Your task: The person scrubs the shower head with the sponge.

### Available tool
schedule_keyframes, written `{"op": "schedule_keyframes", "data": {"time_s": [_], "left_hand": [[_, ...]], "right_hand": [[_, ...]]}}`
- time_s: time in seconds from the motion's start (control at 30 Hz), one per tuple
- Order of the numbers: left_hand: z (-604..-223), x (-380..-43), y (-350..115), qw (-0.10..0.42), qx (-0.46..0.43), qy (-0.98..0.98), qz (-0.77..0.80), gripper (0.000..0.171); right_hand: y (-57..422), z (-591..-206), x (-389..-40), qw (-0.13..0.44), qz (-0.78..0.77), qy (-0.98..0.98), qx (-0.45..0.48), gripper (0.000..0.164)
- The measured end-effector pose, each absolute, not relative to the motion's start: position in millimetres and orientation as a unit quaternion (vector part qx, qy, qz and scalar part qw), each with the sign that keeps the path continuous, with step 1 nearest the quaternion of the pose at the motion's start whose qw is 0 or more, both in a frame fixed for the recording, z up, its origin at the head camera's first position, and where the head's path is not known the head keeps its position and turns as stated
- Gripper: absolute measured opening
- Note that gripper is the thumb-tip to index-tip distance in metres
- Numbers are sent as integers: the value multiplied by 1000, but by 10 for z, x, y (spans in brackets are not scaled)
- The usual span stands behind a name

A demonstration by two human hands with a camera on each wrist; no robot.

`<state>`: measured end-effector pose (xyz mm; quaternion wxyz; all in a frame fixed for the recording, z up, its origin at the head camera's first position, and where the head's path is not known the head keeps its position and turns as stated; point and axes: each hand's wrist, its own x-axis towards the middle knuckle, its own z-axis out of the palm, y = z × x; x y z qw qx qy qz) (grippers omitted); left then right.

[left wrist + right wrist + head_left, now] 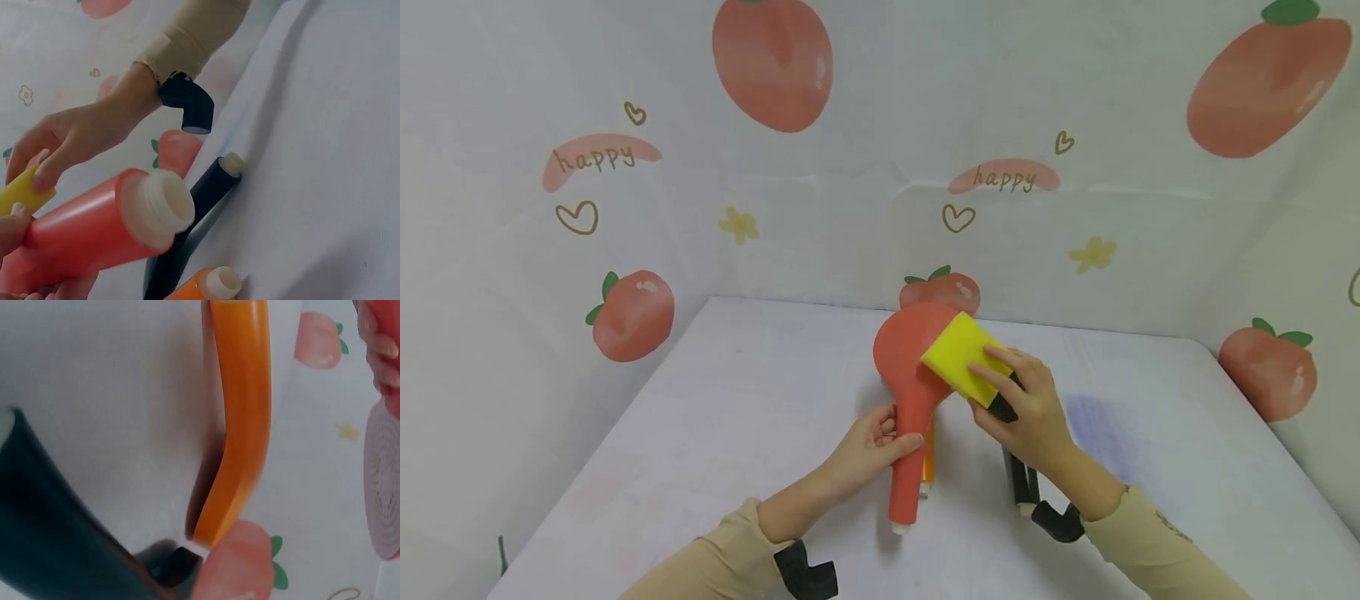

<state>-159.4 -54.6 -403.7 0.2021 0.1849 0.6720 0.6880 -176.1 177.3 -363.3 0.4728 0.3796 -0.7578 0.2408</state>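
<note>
My left hand [876, 437] grips the handle of a red shower head [913, 358], held up above the table with its smooth back towards the head camera. The perforated face [382, 481] shows in the right wrist view. My right hand [1030, 412] holds a square yellow sponge [958, 350] against the right side of the round red head, fingers spread over it. In the left wrist view, the threaded white end [165, 203] of the red handle points at the camera. Sponge and right hand hide part of the red head's edge.
An orange shower head [247, 394] lies on the white table [760, 375] behind the red handle. Further right lies a black shower head [1022, 483], partly hidden by my right hand. A fruit-printed backdrop [865, 200] stands behind the table. Black bands sit at both wrists.
</note>
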Motion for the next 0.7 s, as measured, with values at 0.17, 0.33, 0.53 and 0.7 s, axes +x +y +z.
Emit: {"op": "schedule_keyframes", "data": {"time_s": [0.17,0.33,0.53,0.7], "left_hand": [[-3989,-1573,-556,233,182,634,715,49],[-3965,-1569,-544,247,178,609,733,48],[-3959,-1572,-557,256,188,583,748,55],[-3949,-1580,-567,271,193,564,756,62]], "right_hand": [[1851,-3643,-1803,476,282,-765,330,42],[1799,-3649,-1775,485,291,-751,341,40],[1678,-3675,-1705,494,275,-723,397,34],[1612,-3734,-1657,502,238,-706,438,28]]}}
